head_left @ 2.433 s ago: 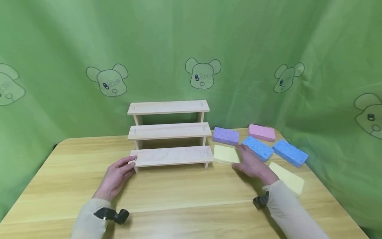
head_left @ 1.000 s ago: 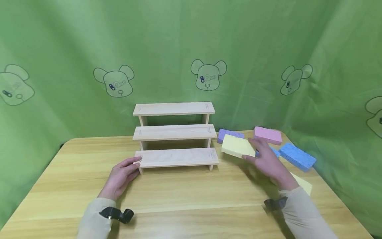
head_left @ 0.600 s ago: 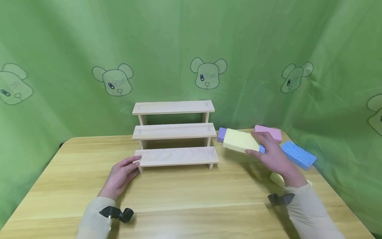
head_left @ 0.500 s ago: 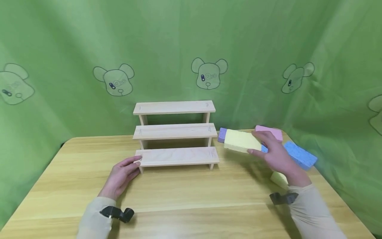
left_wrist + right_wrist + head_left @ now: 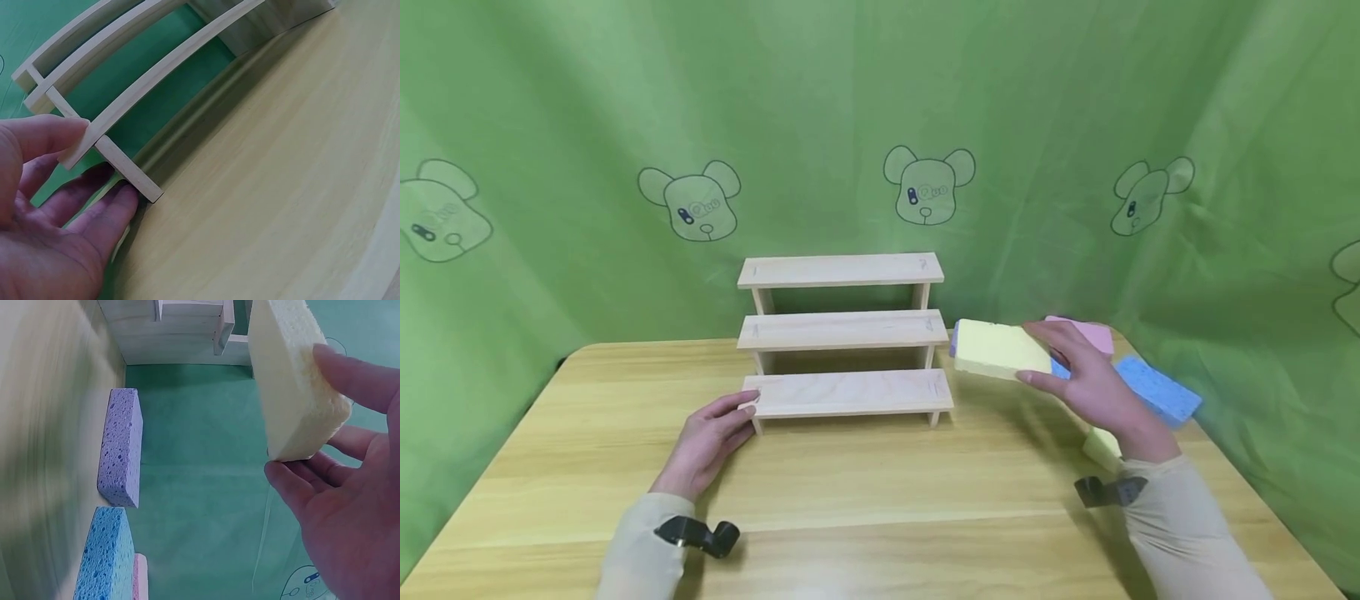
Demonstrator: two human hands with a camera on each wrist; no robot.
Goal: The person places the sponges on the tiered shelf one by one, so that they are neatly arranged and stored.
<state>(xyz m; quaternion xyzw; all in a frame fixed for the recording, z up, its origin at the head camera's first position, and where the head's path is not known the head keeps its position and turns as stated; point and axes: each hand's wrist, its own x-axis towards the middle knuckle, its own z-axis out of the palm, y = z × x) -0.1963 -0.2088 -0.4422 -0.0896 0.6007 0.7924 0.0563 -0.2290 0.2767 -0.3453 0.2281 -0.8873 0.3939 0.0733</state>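
Note:
A pale yellow sponge (image 5: 1002, 349) is pinched at its right end by my right hand (image 5: 1093, 387), thumb on one side and fingers on the other. In the right wrist view the sponge (image 5: 294, 381) hangs clear above the table. My left hand (image 5: 706, 442) pinches the left end of the lowest step of a three-tier wooden shelf (image 5: 850, 394). The left wrist view has its thumb on the board's end and its fingers beside the shelf leg (image 5: 128, 169). Behind the held sponge, a purple sponge (image 5: 120, 447) is mostly hidden in the head view.
On the table's right side lie a blue sponge (image 5: 1157, 390), a pink sponge (image 5: 1086, 335) and a second yellow sponge (image 5: 1102, 450), partly covered by the right wrist. Another blue sponge (image 5: 105, 556) is mostly hidden in the head view. A green curtain (image 5: 820, 100) hangs behind the table.
My right hand has taken hold of the yellow sponge beside the shelf and raised it off the table. Lately the sponge shifted slightly left. My left hand keeps its place on the shelf.

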